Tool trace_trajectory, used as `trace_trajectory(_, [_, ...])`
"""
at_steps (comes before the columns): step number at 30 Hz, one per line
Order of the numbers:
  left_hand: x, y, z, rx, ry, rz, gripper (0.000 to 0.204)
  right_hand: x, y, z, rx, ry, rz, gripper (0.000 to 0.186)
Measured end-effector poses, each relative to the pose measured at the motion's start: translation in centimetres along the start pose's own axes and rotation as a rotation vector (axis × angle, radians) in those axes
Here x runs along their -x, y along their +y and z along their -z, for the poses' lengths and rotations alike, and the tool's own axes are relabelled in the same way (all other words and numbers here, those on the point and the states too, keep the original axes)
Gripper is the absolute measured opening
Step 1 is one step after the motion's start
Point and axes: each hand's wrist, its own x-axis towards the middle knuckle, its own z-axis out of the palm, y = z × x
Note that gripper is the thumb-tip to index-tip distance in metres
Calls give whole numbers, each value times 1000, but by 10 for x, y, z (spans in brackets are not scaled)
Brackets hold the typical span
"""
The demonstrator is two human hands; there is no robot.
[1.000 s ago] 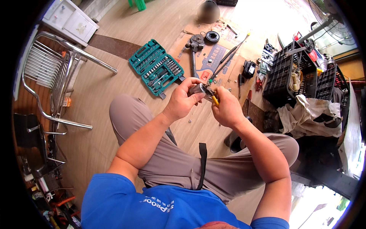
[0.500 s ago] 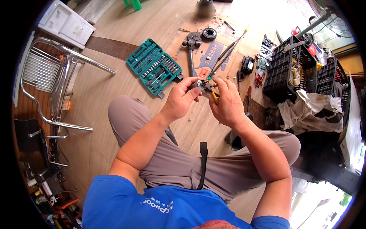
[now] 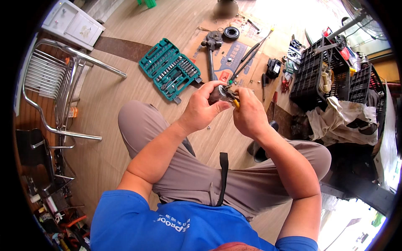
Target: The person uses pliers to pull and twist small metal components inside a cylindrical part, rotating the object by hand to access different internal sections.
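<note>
Person seated cross-legged on wooden floor. Left hand [image 3: 201,109] wrapped closed around a small dark metal part [image 3: 217,93] above the knees; right hand [image 3: 250,113] pinches a yellow-handled tool [image 3: 235,103] against it. Beyond: open teal socket-set case [image 3: 169,69], then black plastic crates [image 3: 312,71].

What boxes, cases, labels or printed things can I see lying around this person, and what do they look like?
Socket set case: open on the wooden floor ahead and to the left of the hands, teal, two hinged halves with metal bits.
Printed cardboard sheet: flat on the floor beyond the hands, brown with a blue panel and a red patch.
Black crates: far right, slatted plastic, holding tools and cloth.
No screens or signs show.
</note>
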Motion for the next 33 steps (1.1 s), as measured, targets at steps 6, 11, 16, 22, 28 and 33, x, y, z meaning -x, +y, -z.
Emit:
trace_trajectory(6, [3, -10, -8, -168, 175, 66, 46, -5, -8, 5, -9, -209, -103, 26])
trace_trajectory(11, [4, -25, -8, -222, 108, 165, 39, 3, 6, -12, 3, -282, -172, 19])
trace_trajectory(16, [2, -14, -7, -175, 125, 169, 34, 1, 7, -10, -65, -263, -136, 28])
trace_trajectory(22, [-2, -21, -7, 87, 94, 199, 32, 4, 20, -13, -288, -201, 14, 46])
trace_trajectory(28, [-5, -9, 7, 269, 60, 359, 36, 0, 20, -2, -303, -304, -141, 51])
trace_trajectory(33, [-5, -10, 11, 258, 46, 305, 30, -1, 22, -2, -235, -245, -18, 51])
